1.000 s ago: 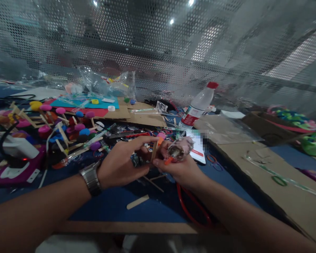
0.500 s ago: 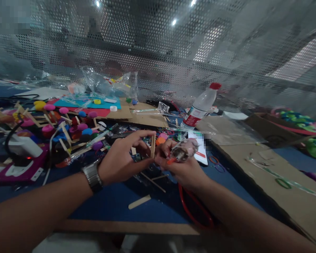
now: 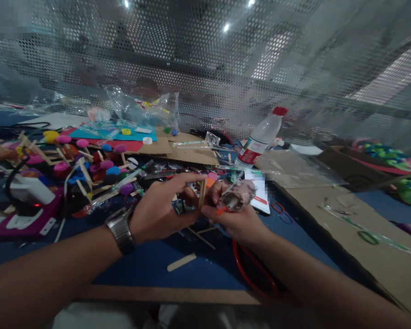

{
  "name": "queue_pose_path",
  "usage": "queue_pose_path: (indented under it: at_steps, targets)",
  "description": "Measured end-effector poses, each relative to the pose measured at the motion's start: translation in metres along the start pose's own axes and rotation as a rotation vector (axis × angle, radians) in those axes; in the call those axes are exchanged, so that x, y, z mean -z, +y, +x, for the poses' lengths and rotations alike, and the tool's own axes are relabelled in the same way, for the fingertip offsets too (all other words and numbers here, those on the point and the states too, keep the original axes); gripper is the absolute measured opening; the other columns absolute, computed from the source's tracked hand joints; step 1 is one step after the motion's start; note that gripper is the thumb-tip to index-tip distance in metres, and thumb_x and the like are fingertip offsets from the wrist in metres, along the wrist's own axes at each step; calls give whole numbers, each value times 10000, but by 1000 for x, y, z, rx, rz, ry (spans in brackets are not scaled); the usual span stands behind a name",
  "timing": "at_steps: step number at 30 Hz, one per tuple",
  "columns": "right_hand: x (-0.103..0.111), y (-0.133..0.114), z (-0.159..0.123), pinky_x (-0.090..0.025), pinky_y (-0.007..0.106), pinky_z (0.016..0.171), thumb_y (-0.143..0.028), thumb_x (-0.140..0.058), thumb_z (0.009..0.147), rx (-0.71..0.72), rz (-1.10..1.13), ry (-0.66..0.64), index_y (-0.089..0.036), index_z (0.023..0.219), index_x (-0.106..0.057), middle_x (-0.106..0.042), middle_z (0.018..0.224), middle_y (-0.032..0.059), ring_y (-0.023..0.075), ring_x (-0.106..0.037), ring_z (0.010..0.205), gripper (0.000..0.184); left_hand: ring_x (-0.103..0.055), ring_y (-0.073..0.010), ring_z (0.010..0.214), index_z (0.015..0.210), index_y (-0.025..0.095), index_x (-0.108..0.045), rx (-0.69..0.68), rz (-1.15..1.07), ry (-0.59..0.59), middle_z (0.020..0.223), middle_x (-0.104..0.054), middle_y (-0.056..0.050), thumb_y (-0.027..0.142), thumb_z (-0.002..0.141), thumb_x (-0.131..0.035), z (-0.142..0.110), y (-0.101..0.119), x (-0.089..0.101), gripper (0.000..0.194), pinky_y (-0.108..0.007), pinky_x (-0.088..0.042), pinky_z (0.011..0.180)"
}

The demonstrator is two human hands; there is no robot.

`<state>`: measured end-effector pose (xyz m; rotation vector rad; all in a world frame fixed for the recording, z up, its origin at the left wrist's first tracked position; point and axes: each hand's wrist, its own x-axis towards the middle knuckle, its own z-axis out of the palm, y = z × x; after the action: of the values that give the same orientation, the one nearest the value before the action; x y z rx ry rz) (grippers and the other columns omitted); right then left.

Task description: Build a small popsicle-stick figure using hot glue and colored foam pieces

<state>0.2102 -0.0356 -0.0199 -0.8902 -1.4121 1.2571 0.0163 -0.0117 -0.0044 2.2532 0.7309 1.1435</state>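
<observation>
My left hand [image 3: 157, 210], a metal watch on its wrist, pinches an upright wooden stick [image 3: 202, 193] between thumb and forefinger. My right hand [image 3: 238, 218] is closed round a hot glue gun [image 3: 235, 195] with a pink, smeared body and an orange trigger; its nozzle points left at the stick. Both hands meet above the blue table [image 3: 147, 265], just in front of me. A loose flat wooden stick [image 3: 181, 262] lies on the table under the hands.
A heap of coloured bottle caps and stick frames [image 3: 85, 169] fills the left. A white adapter [image 3: 29, 190] with black cable sits far left. Cardboard sheets [image 3: 363, 237] lie at right, a red-capped water bottle [image 3: 260, 137] stands behind, and a red cord [image 3: 250, 274] loops below my right wrist.
My left forefinger has come down over the top of the stick, and the stick leans slightly right toward the glue gun. Both hands stay in the same place.
</observation>
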Motion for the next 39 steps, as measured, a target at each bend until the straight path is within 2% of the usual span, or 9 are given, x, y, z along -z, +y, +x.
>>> queue_pose_path:
  at_steps: [5, 9, 15, 21, 25, 32, 39]
  targets:
    - [-2, -2, -1, -416, 239, 455, -433, -915, 659, -30, 2, 2, -226, 688, -481, -554, 598, -53, 95, -480, 486, 482, -751, -142, 769, 1306, 224, -587, -76, 37, 7, 875, -770, 21, 100, 780, -709, -2, -1, -1, 553, -231, -584, 750]
    - [-5, -3, -1, -421, 232, 442, -431, -935, 616, -60, 32, 19, -225, 676, -462, -549, 591, -59, 88, -483, 468, 520, -747, -141, 768, 1308, 209, -580, -77, 28, 6, 869, -765, 16, 109, 783, -700, -3, -2, -1, 547, -227, -586, 740]
    - [-7, -7, -2, -420, 243, 456, -430, -910, 649, -54, 20, 1, -225, 671, -484, -529, 561, -59, 97, -479, 470, 473, -746, -151, 799, 1305, 170, -578, -59, 22, -25, 892, -761, -8, 130, 780, -699, -3, 0, -1, 540, -228, -570, 730]
    - [-7, -7, -2, -406, 255, 459, -415, -906, 639, -37, -16, 19, -224, 679, -531, -526, 538, -60, 105, -465, 469, 423, -740, -164, 814, 1308, 183, -576, -31, -2, -46, 916, -764, -21, 156, 793, -687, -3, 3, 0, 528, -250, -571, 742]
    - [-8, -10, -2, -384, 255, 448, -460, -889, 658, -11, -20, 12, -228, 672, -518, -526, 541, -58, 104, -466, 461, 438, -738, -156, 783, 1303, 199, -581, -42, 1, -19, 871, -756, -3, 132, 777, -692, -2, 2, -1, 541, -241, -568, 725]
    - [-5, -4, -2, -370, 244, 447, -396, -899, 662, -8, 17, 47, -226, 676, -496, -544, 560, -57, 95, -470, 464, 437, -719, -138, 741, 1306, 189, -579, -62, -8, -18, 857, -751, 4, 104, 767, -696, -2, 1, 1, 558, -231, -560, 718]
    - [-2, -1, -1, -367, 224, 440, -376, -921, 631, -46, 119, 154, -225, 707, -486, -553, 606, -78, 68, -471, 435, 468, -716, -146, 767, 1320, 185, -574, -43, -101, -5, 859, -746, -6, 118, 789, -718, -4, -2, -1, 554, -243, -568, 745]
